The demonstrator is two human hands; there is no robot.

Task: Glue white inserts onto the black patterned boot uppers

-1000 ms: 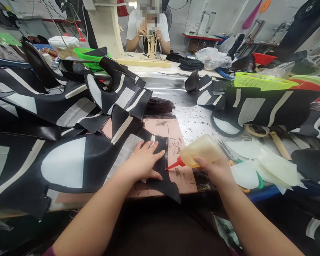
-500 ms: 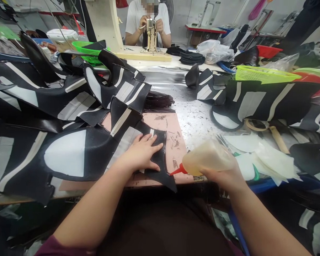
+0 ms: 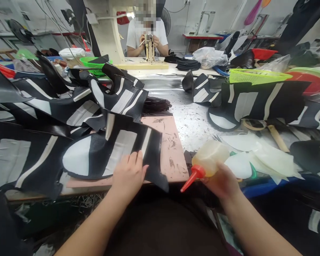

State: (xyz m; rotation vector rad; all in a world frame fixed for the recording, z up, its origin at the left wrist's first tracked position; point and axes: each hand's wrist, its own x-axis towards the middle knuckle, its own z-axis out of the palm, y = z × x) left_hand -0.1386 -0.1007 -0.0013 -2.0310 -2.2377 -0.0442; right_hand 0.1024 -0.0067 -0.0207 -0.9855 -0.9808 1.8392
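A black leather piece (image 3: 149,156) with white strips and a white rounded patch lies over a pink board (image 3: 173,142) near the table's front edge. My left hand (image 3: 129,170) is on its lower middle, fingers together and curled at its edge; the thumb lies against the right side. To the right, my right hand (image 3: 224,181) is wrapped round a translucent squeeze bottle (image 3: 210,156) holding yellowish liquid. The bottle's red nozzle (image 3: 190,179) points down and left, apart from the leather. Part of the right hand's fingers is hidden behind the bottle.
More black pieces (image 3: 37,153) are piled at the left. White sheets (image 3: 269,158), a wooden handle (image 3: 278,138) and a tape roll (image 3: 254,124) lie at the right, before a yellow-green basket (image 3: 260,75). Across the table a person (image 3: 133,32) sits at a machine.
The nozzle has left the leather's edge and tilted down. My left hand has moved down and left, its spread fingers now together. The leather piece has shifted and lies flatter.
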